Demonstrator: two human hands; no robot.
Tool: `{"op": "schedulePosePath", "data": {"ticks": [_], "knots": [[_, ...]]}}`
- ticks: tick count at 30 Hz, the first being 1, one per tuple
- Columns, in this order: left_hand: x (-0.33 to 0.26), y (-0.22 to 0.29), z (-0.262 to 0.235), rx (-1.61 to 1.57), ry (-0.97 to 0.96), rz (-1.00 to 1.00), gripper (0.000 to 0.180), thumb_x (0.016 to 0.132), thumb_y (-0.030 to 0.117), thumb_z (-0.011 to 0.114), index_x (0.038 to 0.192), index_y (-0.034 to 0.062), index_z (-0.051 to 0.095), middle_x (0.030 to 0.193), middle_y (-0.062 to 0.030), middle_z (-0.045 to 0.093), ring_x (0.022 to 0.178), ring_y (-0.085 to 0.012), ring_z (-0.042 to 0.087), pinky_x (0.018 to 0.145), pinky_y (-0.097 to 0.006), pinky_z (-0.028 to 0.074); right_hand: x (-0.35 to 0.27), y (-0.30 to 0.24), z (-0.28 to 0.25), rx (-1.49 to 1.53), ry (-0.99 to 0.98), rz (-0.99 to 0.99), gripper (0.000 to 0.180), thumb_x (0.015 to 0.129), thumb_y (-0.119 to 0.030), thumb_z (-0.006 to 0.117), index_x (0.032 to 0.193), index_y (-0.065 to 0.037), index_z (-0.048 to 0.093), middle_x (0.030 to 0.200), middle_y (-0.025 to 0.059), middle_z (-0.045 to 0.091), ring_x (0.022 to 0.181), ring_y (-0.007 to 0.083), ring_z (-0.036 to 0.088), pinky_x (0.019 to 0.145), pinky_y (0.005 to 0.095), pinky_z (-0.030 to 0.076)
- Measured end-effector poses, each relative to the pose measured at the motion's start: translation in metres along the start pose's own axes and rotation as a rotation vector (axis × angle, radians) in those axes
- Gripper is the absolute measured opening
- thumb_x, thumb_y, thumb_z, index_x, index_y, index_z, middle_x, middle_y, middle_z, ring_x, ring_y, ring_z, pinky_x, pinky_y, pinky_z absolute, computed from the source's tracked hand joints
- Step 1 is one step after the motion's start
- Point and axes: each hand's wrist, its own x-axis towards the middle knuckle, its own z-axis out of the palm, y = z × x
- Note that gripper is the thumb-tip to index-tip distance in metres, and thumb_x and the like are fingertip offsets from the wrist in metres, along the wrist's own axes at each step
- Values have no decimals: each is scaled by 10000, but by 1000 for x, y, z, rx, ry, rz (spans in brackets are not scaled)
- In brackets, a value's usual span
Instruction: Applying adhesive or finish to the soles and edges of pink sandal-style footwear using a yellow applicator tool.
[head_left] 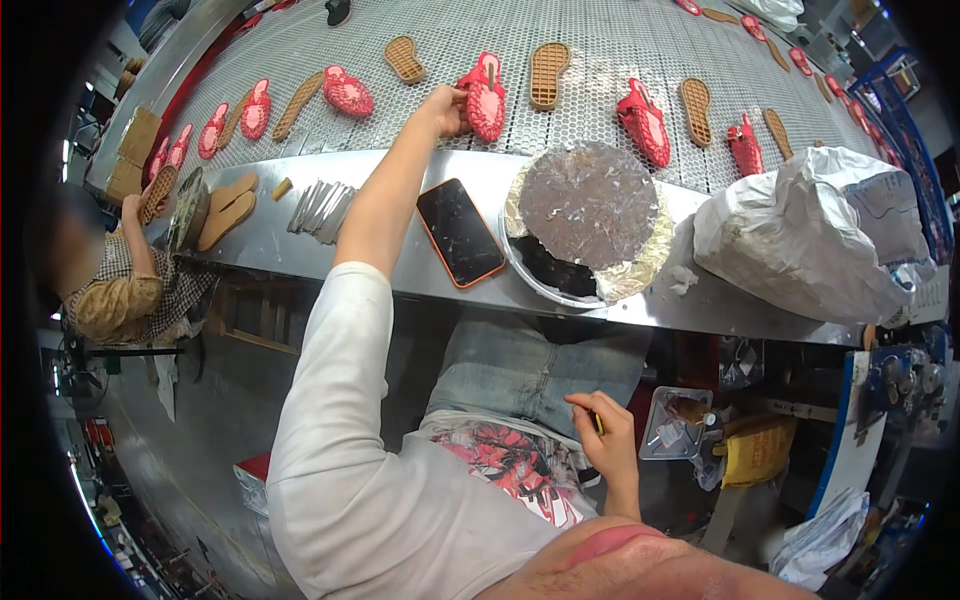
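My left hand (449, 110) reaches over the honeycomb-mesh conveyor (440, 150), its fingers closed on the side of a red shoe upper (487, 108) with a pink bottom facing up. Beside that shoe lie tan soles with a grid pattern, one sole (548, 76) to its right and another sole (404, 60) to its left. Near my lap, my right hand (608, 440) is closed round a thin yellow-and-dark stick-like tool (599, 424); its tip cannot be made out. More red shoe uppers, such as one upper (645, 122), lie along the mesh.
On the metal ledge (290, 250) stand a tub with a dark, crusted lid (590, 205), a phone (461, 232), metal strips (322, 210) and a crumpled white sack (810, 235). At the left, another person (120, 270) holds a sole. A tray (676, 425) sits lower right.
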Motion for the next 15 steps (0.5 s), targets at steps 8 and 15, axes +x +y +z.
{"op": "schedulePosePath", "data": {"ticks": [8,15], "knots": [[-24,25,-14,675,301,17,321,892,274,674,994,-28,634,885,-159,726,727,-273,719,671,-406,597,17,-2,8,17,-123,-43,150,881,52,597,1002,16,678,745,115,582,629,201,575,582,284,440],[-45,71,-85,1083,868,833,328,843,175,553,1102,30,694,987,-153,734,926,-305,714,819,-406,537,15,3,7,-34,-35,-40,225,768,149,495,894,25,636,792,132,593,698,238,597,646,288,459]]}}
